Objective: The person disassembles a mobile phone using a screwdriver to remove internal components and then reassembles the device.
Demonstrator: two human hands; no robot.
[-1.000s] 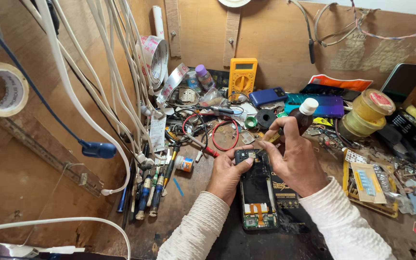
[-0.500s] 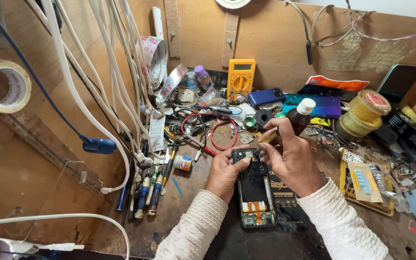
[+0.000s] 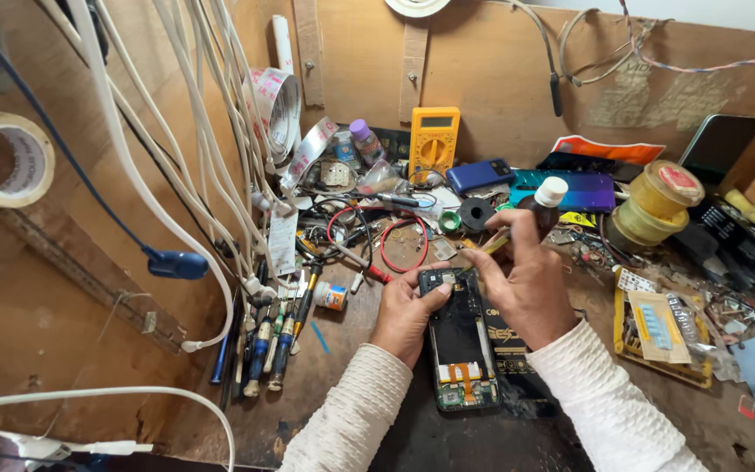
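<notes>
Between both hands (image 3: 412, 310) (image 3: 526, 280), opened phone (image 3: 460, 336)

Bright, even daylight, sharp focus (edges bend outward).

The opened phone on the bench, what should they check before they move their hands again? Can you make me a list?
1. Phone held steady: ok. The left hand grips the upper left edge of the opened phone.
2. Tool in hand: ok. The right hand pinches a thin yellow-handled tool above the phone's top end.
3. Tool tip on the right spot: cannot tell, the fingers hide it.
4. Phone lying flat: ok, it rests open side up on the dark mat.
5. Bottle clear of the hand: not ok. The small brown bottle with a white cap stands right behind the right hand.
</notes>
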